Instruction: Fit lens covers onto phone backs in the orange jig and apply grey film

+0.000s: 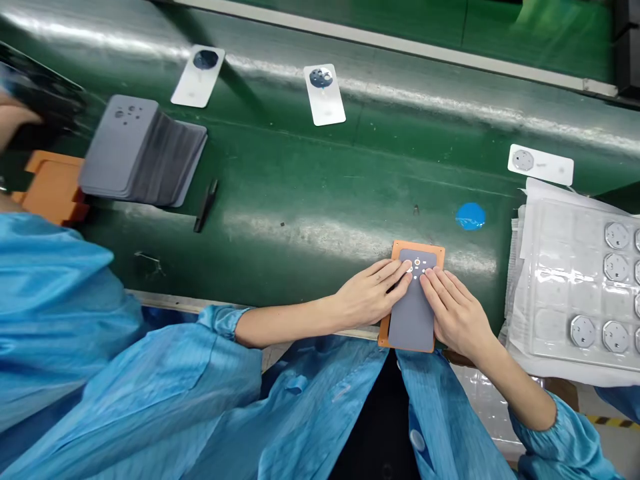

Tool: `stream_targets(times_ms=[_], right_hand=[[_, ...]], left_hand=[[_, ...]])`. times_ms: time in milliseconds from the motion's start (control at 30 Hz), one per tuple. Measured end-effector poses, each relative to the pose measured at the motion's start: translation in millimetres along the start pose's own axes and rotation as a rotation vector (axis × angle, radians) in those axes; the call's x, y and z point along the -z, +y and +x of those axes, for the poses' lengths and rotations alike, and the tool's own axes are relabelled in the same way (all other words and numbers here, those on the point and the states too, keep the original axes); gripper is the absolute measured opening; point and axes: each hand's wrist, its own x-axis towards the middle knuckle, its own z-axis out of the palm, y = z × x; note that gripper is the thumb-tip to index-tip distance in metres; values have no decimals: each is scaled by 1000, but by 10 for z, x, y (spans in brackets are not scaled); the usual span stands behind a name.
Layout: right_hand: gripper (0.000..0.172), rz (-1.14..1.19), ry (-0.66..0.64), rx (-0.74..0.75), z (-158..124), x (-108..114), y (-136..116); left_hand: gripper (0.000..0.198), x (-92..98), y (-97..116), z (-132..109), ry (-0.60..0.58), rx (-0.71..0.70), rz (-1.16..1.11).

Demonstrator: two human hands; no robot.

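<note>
A grey phone back cover (414, 317) lies in an orange jig (419, 247) at the near edge of the green belt (310, 187). My left hand (367, 297) rests on the cover's left side, fingers stretched flat, fingertips at the small round holes near its top. My right hand (457, 313) lies on its right side the same way, fingertips meeting the left ones. Neither hand grips anything.
A fanned stack of grey covers (135, 150) sits at far left beside another orange jig (50, 187) and a black tool (206, 205). White covers (325, 93) lie farther back. A clear tray of round parts (575, 280) is at right. Another person's hand (13, 120) shows top left.
</note>
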Motion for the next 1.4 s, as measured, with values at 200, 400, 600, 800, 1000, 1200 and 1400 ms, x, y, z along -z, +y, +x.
stream_targets(times_ms=[200,400,600,800,1000,1200,1400], right_hand=[[71,60,-41,-75,-47,-25,-44],[74,86,-38,-84,-86,3,-84],[75,84,-63,-89,-90,-1,-108],[67,48,3,-66,-101,-1,-115],[45,556,406,-238,105,210,117],[53,1208,648,-419,644,-37,609],[58,1333,521,-456,713,-268,630]], left_hand=[[48,-63,47,-72,-26,60,-103],[53,-6,123,-154,-11,120,-166],[46,68,87,-82,-63,52,-124],[73,160,-76,-88,-164,16,-252],[68,314,-457,358,120,194,-761],[12,393,-416,900,618,346,-938],[4,322,-371,911,755,142,-644]])
